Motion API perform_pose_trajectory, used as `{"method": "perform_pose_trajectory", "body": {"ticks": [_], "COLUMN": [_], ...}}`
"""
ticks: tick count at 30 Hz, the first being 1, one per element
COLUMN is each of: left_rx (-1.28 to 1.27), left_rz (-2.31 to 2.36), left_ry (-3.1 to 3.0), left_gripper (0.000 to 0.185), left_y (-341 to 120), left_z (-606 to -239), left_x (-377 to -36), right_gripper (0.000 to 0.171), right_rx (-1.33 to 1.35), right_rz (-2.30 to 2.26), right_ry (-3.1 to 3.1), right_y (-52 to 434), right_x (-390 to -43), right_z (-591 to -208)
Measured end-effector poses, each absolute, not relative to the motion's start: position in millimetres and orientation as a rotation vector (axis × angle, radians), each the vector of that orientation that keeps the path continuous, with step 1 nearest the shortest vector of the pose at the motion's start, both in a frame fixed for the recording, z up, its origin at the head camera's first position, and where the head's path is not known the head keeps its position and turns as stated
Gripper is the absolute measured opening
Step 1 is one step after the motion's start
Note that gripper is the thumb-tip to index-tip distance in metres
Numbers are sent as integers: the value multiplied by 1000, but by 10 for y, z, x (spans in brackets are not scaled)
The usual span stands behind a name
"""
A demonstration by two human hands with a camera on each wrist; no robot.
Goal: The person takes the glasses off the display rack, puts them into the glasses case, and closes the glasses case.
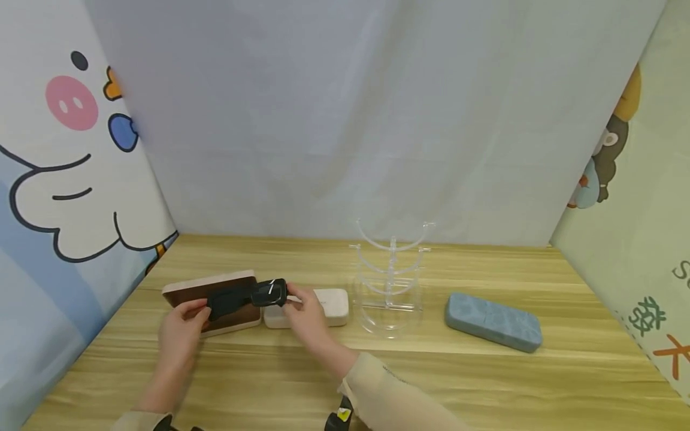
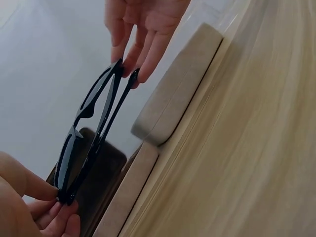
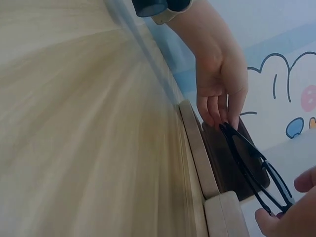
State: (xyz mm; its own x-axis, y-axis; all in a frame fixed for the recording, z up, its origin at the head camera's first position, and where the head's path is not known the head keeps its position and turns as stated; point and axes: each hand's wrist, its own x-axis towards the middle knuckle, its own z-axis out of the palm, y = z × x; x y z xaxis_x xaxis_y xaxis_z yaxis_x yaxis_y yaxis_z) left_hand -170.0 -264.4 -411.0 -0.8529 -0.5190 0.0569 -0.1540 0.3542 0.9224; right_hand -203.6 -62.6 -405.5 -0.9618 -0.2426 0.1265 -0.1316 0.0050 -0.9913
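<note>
Black sunglasses (image 1: 269,293) with folded temples hang between both hands, over an opened glasses case (image 1: 210,279) with a brown inside and a pale outside. My left hand (image 1: 180,335) pinches one end of the frame. At the other end, my right hand (image 1: 309,320) grips the corner between thumb and fingers. In the left wrist view the sunglasses (image 2: 84,131) appear edge-on, above the case's dark lid. A closed white glasses case (image 1: 334,306) sits right beside the opened one, partly covered by my right hand in the head view.
A clear acrylic glasses stand (image 1: 390,287) with several curved tiers stands at mid-table. Farther right lies a closed blue glasses case (image 1: 493,322). A pale curtain (image 1: 345,120) hangs along the table's back edge, with cartoon-printed cloths at both sides.
</note>
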Motion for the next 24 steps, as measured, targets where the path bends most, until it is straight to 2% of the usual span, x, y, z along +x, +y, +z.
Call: {"method": "perform_pose_trajectory", "body": {"ticks": [8,14,24], "left_rx": [668,722,754], "left_rz": [-1343,-1267,-1275], "left_ry": [-2415,-2409,-2372], "left_gripper": [33,32,33], "left_y": [-2892,-3018,-3016], "left_z": [-4122,-4172,-4171], "left_x": [-1674,-1662,-1650], "right_gripper": [45,50,46], "right_rx": [-505,-463,-486], "right_rz": [-2082,-2025,-1836], "right_ry": [2118,2124,2347], "right_y": [-895,-1047,-1139], "right_x": [-1995,-1998,-2121], "right_z": [-4059,-4093,-4100]}}
